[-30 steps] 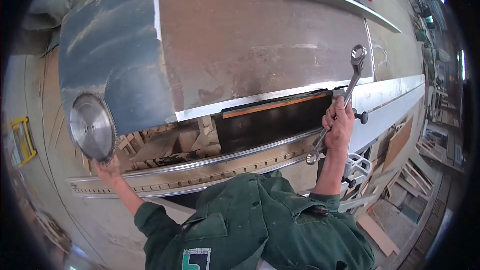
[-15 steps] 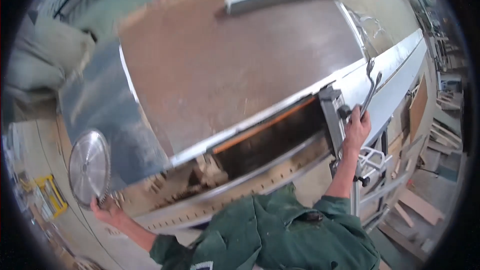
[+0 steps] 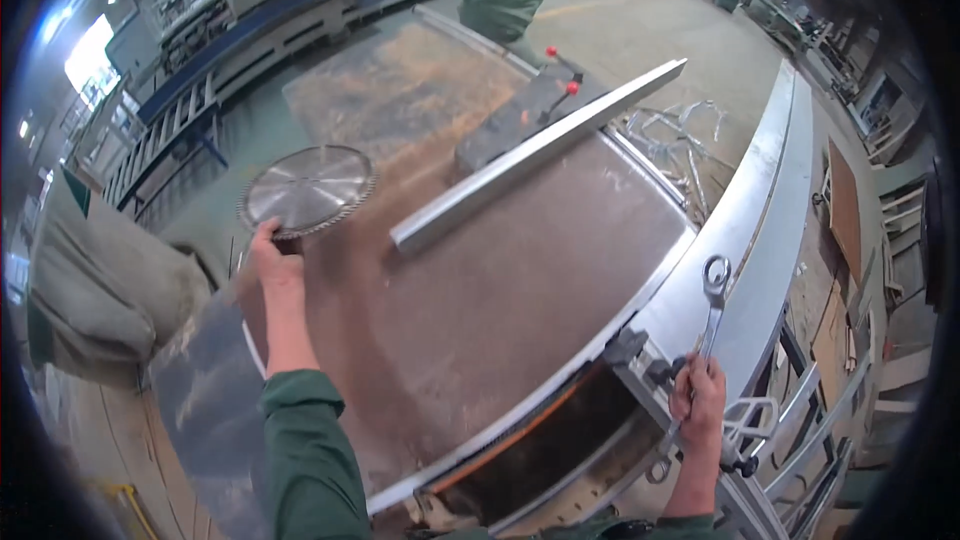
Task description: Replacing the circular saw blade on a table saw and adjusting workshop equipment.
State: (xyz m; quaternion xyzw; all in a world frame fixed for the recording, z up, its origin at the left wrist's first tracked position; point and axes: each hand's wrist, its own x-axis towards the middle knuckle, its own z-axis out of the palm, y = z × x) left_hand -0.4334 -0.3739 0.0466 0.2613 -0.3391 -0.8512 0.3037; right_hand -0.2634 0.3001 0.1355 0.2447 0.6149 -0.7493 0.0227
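Fingers of the right hand (image 3: 699, 404) stay curled round a wrench (image 3: 714, 320); beyond, the left hand (image 3: 278, 262) has swung outward, grasping the circular saw blade (image 3: 308, 190) by its near rim, now toward the far left of the brown tabletop (image 3: 510, 310), apparently mid-carry.

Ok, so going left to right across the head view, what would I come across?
Grey fabric bag → toothed saw blade in the left hand → silver metal bar → ring-ended wrench in the right hand → brown panel.
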